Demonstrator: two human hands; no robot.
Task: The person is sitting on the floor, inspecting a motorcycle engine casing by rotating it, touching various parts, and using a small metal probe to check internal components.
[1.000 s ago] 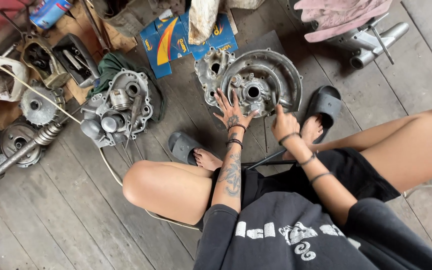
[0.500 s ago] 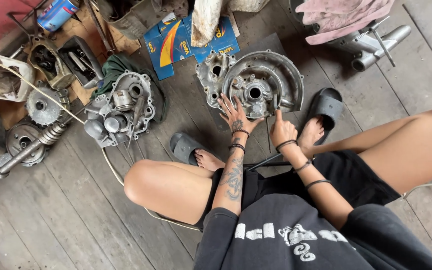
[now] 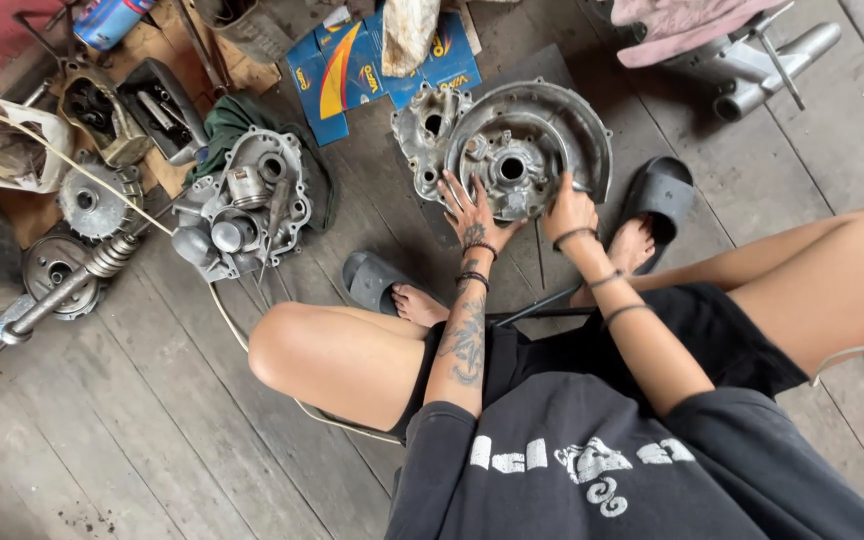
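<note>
Round grey engine casing (image 3: 527, 150) flat on the plank floor (image 3: 132, 420), just ahead of the feet, open face up, central bore (image 3: 511, 168) in the middle of a raised hub. A smaller lobe to the upper left, so long axis slanting from upper left to lower right. Left hand (image 3: 469, 207) at the casing's near-left edge, fingers splayed and laid flat on the metal, gripping nothing. Right hand (image 3: 569, 207) at the near-right rim, fingers curled in toward the inner wall; whether pinching a small tool or the rim itself, cannot tell. Both hands touching the casing, bore lying ahead of and between them, slightly nearer the left. Black sandals (image 3: 664, 192) either side of the feet. Further left, well apart, a second engine block (image 3: 242, 205) on green cloth. Blue and yellow cartons (image 3: 347, 70) beyond the casing.
</note>
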